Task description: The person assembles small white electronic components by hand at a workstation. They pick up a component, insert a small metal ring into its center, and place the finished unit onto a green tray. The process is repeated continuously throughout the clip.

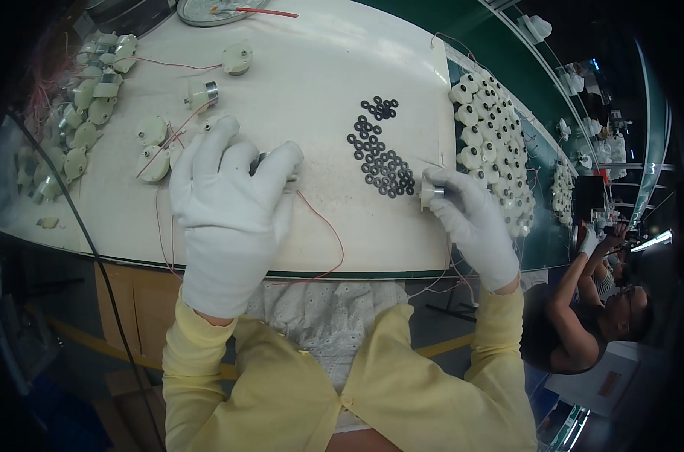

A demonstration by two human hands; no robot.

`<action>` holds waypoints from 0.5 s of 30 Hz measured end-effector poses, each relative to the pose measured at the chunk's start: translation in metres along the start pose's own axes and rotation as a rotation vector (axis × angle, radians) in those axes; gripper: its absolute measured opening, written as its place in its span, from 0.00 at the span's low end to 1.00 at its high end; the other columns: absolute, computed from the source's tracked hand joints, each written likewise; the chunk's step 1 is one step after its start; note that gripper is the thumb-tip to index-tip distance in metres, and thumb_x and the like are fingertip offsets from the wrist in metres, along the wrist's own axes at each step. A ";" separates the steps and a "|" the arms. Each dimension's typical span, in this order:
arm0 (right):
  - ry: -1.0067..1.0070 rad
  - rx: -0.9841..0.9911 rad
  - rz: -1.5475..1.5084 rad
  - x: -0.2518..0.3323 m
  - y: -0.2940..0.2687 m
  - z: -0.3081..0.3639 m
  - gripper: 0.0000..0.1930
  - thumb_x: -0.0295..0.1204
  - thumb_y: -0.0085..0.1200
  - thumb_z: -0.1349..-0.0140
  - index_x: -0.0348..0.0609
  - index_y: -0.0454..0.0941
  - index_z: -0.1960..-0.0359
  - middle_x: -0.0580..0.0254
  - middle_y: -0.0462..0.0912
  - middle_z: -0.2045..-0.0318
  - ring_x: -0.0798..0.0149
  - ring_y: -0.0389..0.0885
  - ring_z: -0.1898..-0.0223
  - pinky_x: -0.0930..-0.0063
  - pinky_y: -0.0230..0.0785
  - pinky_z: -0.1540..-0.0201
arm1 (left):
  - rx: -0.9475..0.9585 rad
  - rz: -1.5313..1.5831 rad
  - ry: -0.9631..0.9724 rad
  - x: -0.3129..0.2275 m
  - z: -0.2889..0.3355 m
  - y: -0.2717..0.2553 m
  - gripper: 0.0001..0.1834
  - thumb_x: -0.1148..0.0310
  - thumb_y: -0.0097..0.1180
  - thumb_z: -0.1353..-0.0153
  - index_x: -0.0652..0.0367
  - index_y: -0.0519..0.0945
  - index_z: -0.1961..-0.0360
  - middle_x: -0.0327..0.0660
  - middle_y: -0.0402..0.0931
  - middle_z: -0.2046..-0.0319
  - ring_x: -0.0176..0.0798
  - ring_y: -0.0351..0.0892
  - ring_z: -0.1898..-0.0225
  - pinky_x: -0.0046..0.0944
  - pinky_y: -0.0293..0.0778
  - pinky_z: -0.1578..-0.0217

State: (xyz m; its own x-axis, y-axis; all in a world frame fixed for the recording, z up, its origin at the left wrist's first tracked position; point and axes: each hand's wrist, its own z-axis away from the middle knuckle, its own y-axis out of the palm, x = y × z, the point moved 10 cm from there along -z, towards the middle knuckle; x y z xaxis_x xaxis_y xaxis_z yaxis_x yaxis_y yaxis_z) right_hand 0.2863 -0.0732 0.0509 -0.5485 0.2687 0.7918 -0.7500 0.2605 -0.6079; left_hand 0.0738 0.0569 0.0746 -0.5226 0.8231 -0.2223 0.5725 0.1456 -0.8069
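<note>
Both of my hands wear white gloves. My left hand [229,203] is curled palm-down over the left part of the white table, closed around a small motor [263,156] that is mostly hidden by the fingers. From under that hand a thin red wire [334,233] runs toward the front edge. In my right hand [473,218] a small motor with a pale plate and silver body [431,190] is pinched between thumb and fingers, its wires hanging down. Close beside it lies a scatter of black rubber rings [387,169].
Several loose motors [153,129] with red wires lie beyond my left hand, and more are heaped [82,113] at the far left. Rows of motors with black rings [492,135] fill the right side. A round metal tray [214,11] stands at the back. Another person [583,316] works at right.
</note>
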 end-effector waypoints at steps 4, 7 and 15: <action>-0.105 -0.005 0.251 0.024 -0.002 -0.004 0.16 0.18 0.56 0.38 0.38 0.79 0.47 0.59 0.85 0.61 0.67 0.85 0.63 0.75 0.76 0.57 | -0.022 0.011 -0.004 0.001 -0.001 0.000 0.17 0.70 0.68 0.51 0.47 0.83 0.57 0.40 0.74 0.66 0.55 0.75 0.46 0.56 0.70 0.47; -0.165 0.024 0.361 0.037 0.002 -0.011 0.16 0.19 0.58 0.41 0.41 0.80 0.50 0.60 0.85 0.63 0.62 0.86 0.64 0.73 0.77 0.61 | -0.017 0.028 -0.015 0.002 -0.001 0.001 0.18 0.71 0.68 0.51 0.47 0.83 0.57 0.40 0.74 0.66 0.55 0.75 0.45 0.56 0.69 0.45; -0.347 0.152 0.809 0.055 0.018 -0.019 0.14 0.24 0.60 0.44 0.46 0.80 0.54 0.63 0.84 0.66 0.56 0.83 0.69 0.67 0.74 0.66 | -0.001 0.043 -0.025 0.001 -0.002 0.002 0.15 0.71 0.68 0.48 0.48 0.83 0.57 0.40 0.75 0.67 0.55 0.75 0.45 0.55 0.67 0.43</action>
State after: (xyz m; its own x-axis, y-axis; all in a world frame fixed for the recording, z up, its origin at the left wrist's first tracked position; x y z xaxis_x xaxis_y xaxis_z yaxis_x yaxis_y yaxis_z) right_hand 0.2494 -0.0363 0.0820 -0.9936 0.0144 0.1122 -0.1124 -0.0199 -0.9935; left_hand 0.0753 0.0593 0.0738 -0.5132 0.8146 -0.2703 0.5955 0.1111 -0.7956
